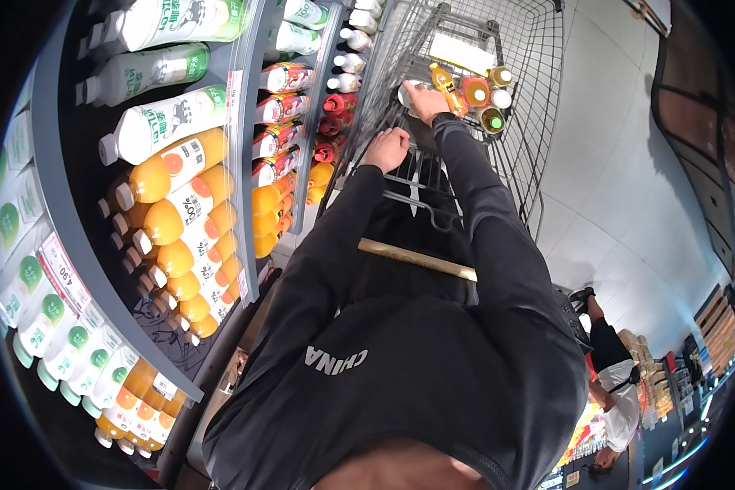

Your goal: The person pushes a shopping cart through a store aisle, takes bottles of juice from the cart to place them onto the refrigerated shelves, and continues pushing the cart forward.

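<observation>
My right hand reaches into the wire shopping cart, its fingers around a white container that it partly covers. Right beside that hand, a bottle of orange drink lies tilted. More bottles stand together to its right: one with a pink label, one with a green cap and one with a yellowish top. My left hand is at the near left part of the cart with bent fingers; whether it grips the wire is hidden.
On the left, shelves hold white bottles, orange juice bottles and red-labelled bottles. The shelf edge runs close to my left arm. The cart handle crosses before my body. Behind me at right is another person.
</observation>
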Available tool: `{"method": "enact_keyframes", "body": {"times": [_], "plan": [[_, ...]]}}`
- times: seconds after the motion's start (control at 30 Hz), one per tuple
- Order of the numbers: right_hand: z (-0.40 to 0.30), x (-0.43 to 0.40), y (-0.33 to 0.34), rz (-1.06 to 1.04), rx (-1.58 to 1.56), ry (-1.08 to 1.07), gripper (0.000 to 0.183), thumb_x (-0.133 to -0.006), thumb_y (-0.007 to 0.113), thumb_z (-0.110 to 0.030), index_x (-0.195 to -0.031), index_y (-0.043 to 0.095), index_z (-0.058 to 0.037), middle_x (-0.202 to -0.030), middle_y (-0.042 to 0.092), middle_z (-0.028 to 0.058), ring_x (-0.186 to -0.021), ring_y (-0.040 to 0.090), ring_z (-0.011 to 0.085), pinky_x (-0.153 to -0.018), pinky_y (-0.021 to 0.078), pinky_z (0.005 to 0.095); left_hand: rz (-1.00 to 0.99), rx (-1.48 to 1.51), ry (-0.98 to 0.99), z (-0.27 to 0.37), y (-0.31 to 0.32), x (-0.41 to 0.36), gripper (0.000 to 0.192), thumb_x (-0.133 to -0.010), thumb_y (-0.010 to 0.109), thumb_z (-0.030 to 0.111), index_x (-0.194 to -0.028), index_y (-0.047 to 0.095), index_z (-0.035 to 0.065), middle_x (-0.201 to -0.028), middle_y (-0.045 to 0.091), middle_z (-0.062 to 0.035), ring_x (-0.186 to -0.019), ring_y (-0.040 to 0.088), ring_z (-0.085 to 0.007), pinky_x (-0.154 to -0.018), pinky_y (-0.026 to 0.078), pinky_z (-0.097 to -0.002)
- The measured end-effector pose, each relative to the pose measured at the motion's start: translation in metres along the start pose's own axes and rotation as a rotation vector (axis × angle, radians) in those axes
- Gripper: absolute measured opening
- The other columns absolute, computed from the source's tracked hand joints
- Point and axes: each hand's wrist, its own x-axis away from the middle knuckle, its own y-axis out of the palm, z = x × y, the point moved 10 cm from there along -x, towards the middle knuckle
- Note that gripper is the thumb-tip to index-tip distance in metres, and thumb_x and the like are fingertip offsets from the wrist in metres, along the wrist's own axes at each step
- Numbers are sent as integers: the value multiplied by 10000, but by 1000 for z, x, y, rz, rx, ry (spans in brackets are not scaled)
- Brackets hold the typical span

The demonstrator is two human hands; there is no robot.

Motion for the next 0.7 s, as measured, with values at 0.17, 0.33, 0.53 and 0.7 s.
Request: {"method": "enact_keyframes", "body": {"times": [0.17, 0.33, 0.53, 0.7], "plan": [[-29, 29, -37, 24, -70, -88, 512, -898, 667, -289, -1334, 438, -148, -1043, 663, 179, -849, 682, 399, -679, 538, 502, 27, 97, -83, -15, -3, 1, 311, -915, 619, 232, -1183, 616, 75, -1220, 625, -174, -1159, 591, -362, -987, 481, -459], [-57, 74, -121, 284, -310, 8, 428, -859, 715, -374, -1152, 558, -105, -942, 706, 169, -811, 690, 388, -647, 534, 480, 169, 274, -7, 5, -36, 0, 1030, -743, 880, 272, -1533, 245, 87, -1456, 370, -232, -1352, 431, -419, -1091, 422, -460], [-101, 123, -234, 500, -488, 55, 417, -843, 733, -433, -998, 562, -85, -814, 700, 154, -745, 696, 368, -630, 528, 454, 444, 337, 351, 61, -91, 13, 914, -712, 873, 295, -1433, 384, 17, -1417, 472, -232, -1320, 490, -381, -1086, 431, -433], [-91, 136, -258, 584, -661, 48, 494, -815, 768, -473, -1043, 594, -71, -860, 659, 148, -810, 667, 330, -714, 509, 434, 387, 362, 247, 102, -122, 41, 811, -711, 876, 394, -1297, 471, 5, -1189, 633, -251, -1094, 633, -432, -906, 513, -481]]}}
